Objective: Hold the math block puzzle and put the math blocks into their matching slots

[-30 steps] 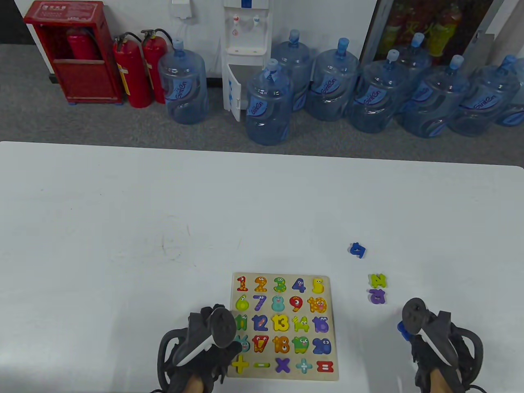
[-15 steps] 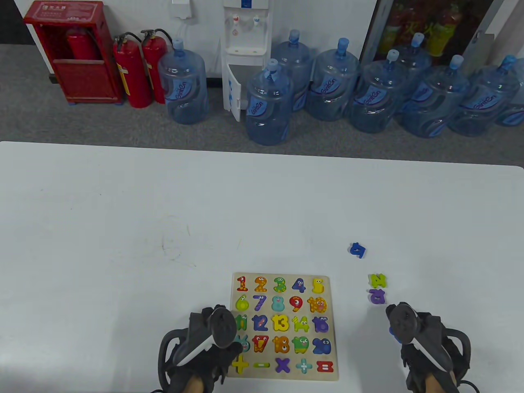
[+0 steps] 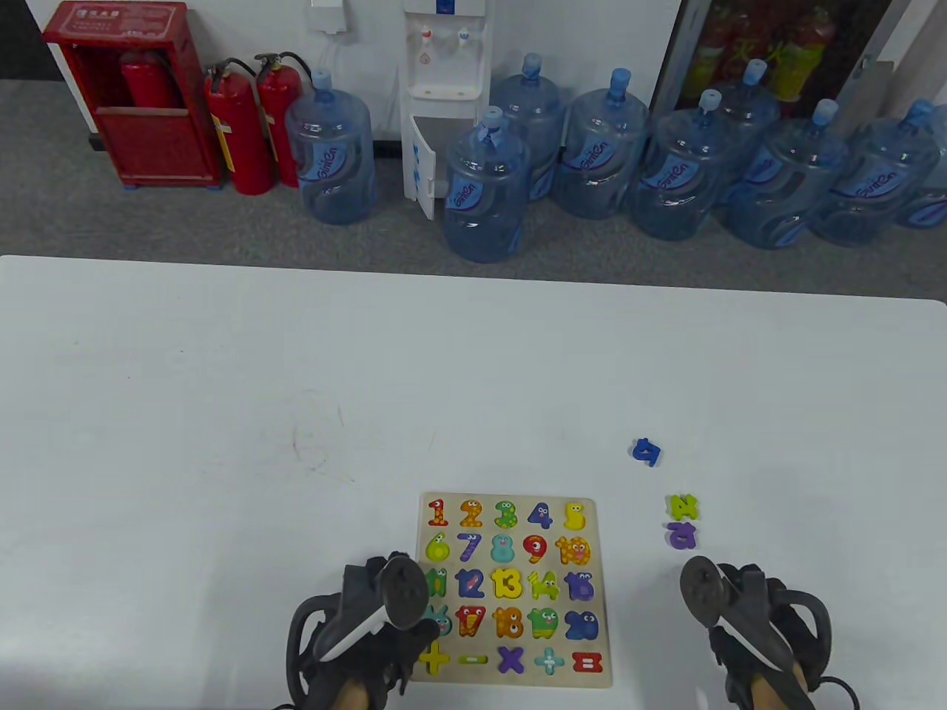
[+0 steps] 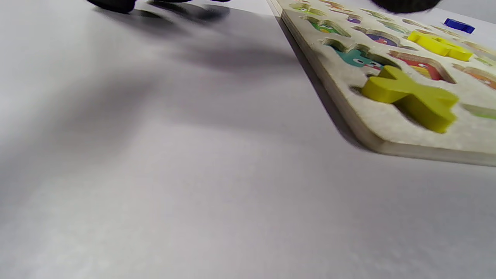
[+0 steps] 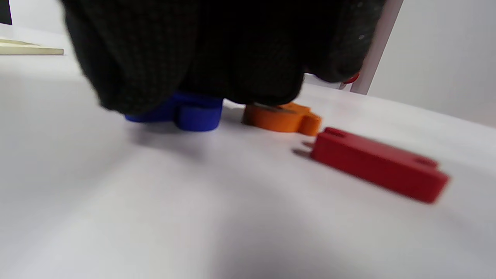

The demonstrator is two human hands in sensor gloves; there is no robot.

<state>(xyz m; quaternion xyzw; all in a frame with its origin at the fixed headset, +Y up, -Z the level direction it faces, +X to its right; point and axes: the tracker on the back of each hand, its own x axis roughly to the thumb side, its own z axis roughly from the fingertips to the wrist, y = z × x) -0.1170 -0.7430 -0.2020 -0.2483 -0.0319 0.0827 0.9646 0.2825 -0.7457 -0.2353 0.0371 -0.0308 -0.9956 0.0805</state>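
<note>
Blue block (image 5: 182, 112) is sitting under the right hand (image 3: 747, 629) near the counter's front edge; gripped or only touched, I cannot tell; the left hand (image 3: 370, 629) is pressing on the puzzle board (image 3: 599, 592); next comes lifting and matching its slot.

puzzle board (image 3: 601, 592): flat on the worktop (image 3: 222, 444), mostly filled
left hand (image 3: 370, 629): resting on its left edge
right hand (image 3: 747, 629): off to the right
loose blocks: blue piece (image 3: 647, 451), green piece (image 3: 682, 506), purple piece (image 3: 681, 535)
</note>
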